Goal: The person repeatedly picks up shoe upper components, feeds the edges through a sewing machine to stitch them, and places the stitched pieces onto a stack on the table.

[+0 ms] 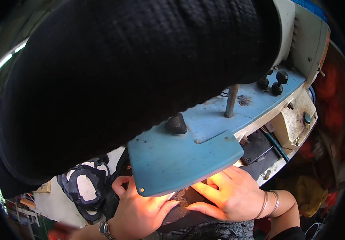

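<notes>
Below the pale blue cover [188, 160] of a machine, both of my hands are at a dark brown, soft-looking piece of material [184, 202], lit by a warm lamp glow. My left hand [140, 210] holds its left side, thumb along the near edge; some of its fingertips are hidden beneath the cover. On the other side, my right hand [232, 196] grips the piece with thumb and forefinger stretched toward it. The far part of the piece and the spot where the machine meets it are hidden by the cover. A watch and two bangles circle my wrists.
Dark shoe-upper pieces with white patches [86, 188] lie stacked left of my left hand. A black knob [176, 124] and a metal post [231, 101] rise from the machine top. A large black ribbed shape [132, 72] blocks much of the upper view.
</notes>
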Tool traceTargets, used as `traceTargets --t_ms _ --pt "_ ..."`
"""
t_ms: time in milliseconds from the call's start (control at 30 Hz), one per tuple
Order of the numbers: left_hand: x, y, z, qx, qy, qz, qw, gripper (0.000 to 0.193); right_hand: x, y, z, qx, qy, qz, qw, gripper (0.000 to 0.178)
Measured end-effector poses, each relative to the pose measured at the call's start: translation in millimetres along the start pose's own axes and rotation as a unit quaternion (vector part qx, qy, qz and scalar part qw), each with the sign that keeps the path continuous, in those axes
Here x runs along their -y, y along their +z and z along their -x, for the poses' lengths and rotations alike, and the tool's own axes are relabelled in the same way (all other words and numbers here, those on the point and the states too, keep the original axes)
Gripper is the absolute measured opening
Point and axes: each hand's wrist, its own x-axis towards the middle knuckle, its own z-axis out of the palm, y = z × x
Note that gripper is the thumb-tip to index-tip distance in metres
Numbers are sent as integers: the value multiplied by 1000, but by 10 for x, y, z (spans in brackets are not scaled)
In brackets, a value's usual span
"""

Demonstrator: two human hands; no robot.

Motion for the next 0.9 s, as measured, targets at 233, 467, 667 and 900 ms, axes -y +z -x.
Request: traceTargets --t_ms 233,467,667,900 --pt "-278 84 30 -19 -11 -110 994 46 -78 105 55 -102 1 -41 994 30" --pt "-415 224 -20 -51 -41 -113 991 41 -140 111 87 -150 26 -57 987 23" --pt "-221 386 -6 -8 14 -160 987 41 -157 128 78 -162 24 -59 985 23" --pt "-278 273 -54 -44 16 -173 984 41 -109 113 78 -156 10 -44 987 23"
